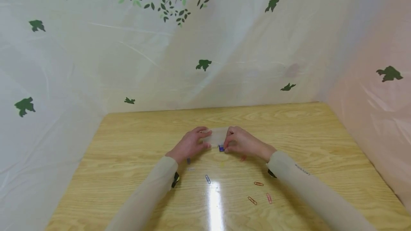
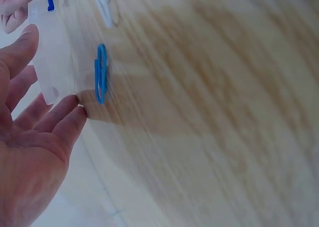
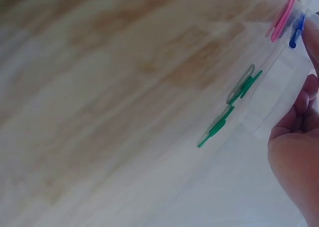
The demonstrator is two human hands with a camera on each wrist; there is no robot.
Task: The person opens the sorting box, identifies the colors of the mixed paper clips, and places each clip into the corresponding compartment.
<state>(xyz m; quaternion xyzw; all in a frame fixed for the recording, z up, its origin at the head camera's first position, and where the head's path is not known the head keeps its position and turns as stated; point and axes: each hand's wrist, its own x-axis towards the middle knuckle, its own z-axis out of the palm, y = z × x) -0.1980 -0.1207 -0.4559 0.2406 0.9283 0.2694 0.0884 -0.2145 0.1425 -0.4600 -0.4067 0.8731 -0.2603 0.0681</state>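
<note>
On my feed, the translucent plastic case point(image 1: 216, 135) is between the two hands, over the wooden surface point(image 1: 135, 202). The right hand point(image 1: 244, 144) pinches its right end with curled fingers, beside a blue piece point(image 1: 221, 148). The left hand point(image 1: 192, 142) has its fingers spread, fairly straight, at the other end (contact is hard for me to judge). A blue paper clip point(image 1: 207, 179) lies nearer the camera.

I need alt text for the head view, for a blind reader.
A person's right hand holds one end of a translucent case beside a small blue piece, while the left hand touches the other end. Paper clips lie nearer the viewer on the wooden table.
</note>
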